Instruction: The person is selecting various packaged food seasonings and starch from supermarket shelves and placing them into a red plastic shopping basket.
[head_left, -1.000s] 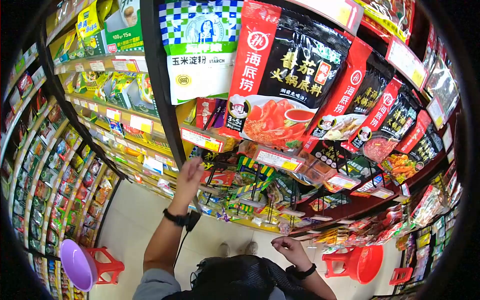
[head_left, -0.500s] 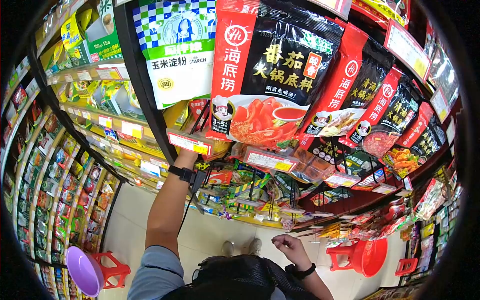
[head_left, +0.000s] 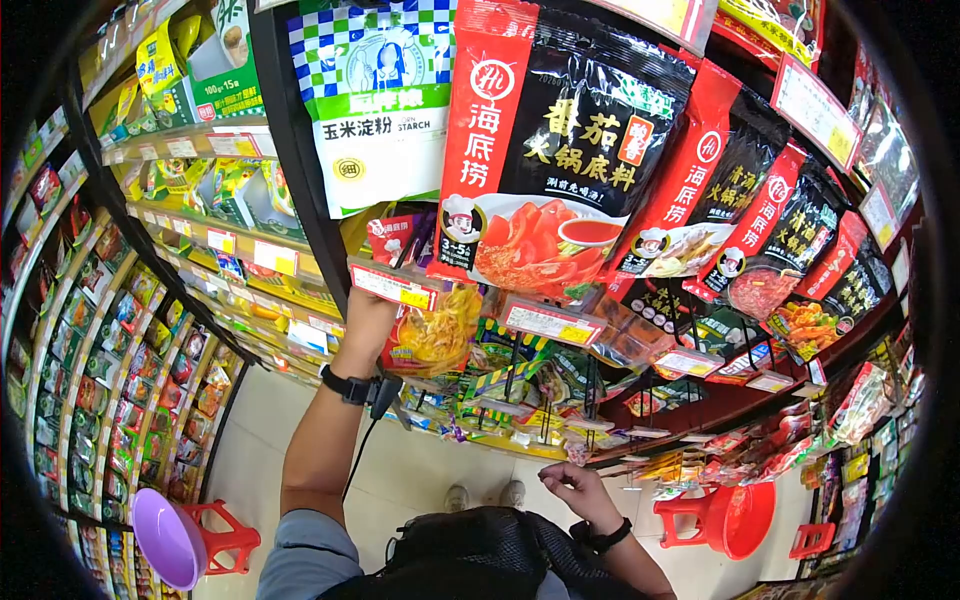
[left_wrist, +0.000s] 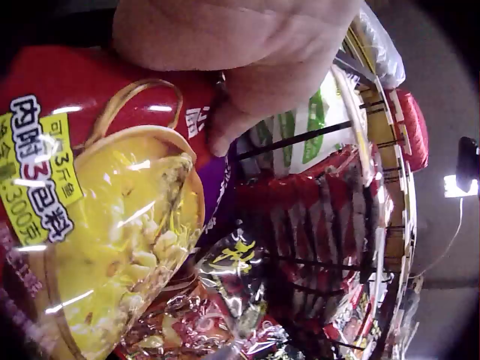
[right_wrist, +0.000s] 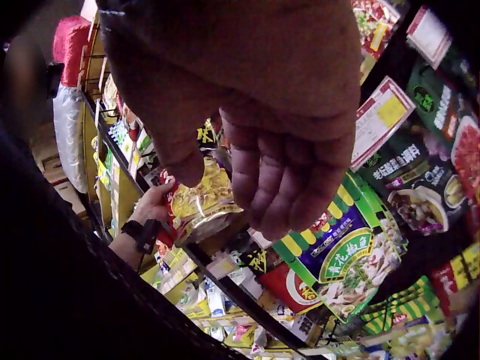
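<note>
My left hand [head_left: 368, 325] is at a hook below a price tag, partly hidden by that tag. It grips a red seasoning packet [head_left: 432, 325] with a yellow soup picture. From the left wrist view, the thumb lies on the edge of the packet [left_wrist: 127, 217], and the other fingers are hidden. Purple packaging shows just behind it. Low in front of the body, my right hand [head_left: 583, 497] hangs with loosely curled fingers and holds nothing. In the right wrist view, shelf goods appear beyond this hand [right_wrist: 270, 127].
Above hang a white corn starch bag [head_left: 375, 120] and a red-black hotpot base bag [head_left: 560, 150], with more bags to the right. A dark shelf post [head_left: 300, 150] stands left. A purple basin [head_left: 165, 540] and a red basin [head_left: 740, 520] rest on red stools.
My left hand reached up to the hook beneath the price tag. The yellow-pictured packet has come forward into view beside it. My right hand stays low, hardly moved.
</note>
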